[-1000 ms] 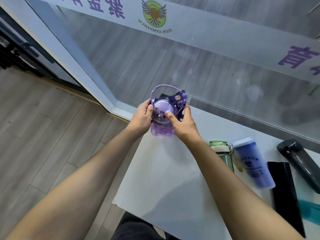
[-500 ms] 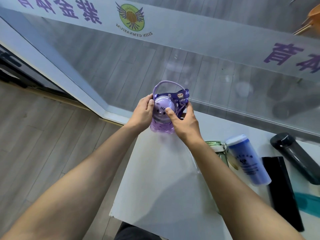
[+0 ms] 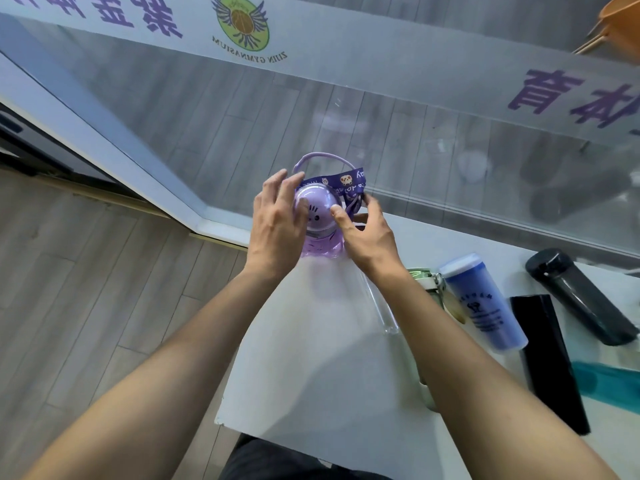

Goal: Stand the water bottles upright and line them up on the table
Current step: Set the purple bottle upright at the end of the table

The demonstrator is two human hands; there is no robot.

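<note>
A purple bottle [image 3: 317, 216] with a domed lid, a loop handle and a printed purple strap stands upright at the far left corner of the white table [image 3: 311, 375]. My left hand [image 3: 277, 223] rests against its left side, fingers spread and loosened. My right hand [image 3: 367, 237] has its thumb on the lid and its fingers behind at the strap. To the right, lying down, are a clear bottle [image 3: 382, 306], a green-lidded bottle [image 3: 420, 276], a blue tumbler [image 3: 483, 303], a black bottle [image 3: 581, 296], a flat black bottle [image 3: 549, 362] and a teal bottle [image 3: 606, 382].
A glass wall [image 3: 381, 126] with a lettered white band runs right behind the table's far edge. The table's left edge drops to a wood-plank floor [image 3: 86, 289]. My right forearm crosses above the green-lidded bottle.
My left hand's fingers have spread and loosened from the purple bottle, which stays upright in the same corner. The camera has moved closer over the table.
</note>
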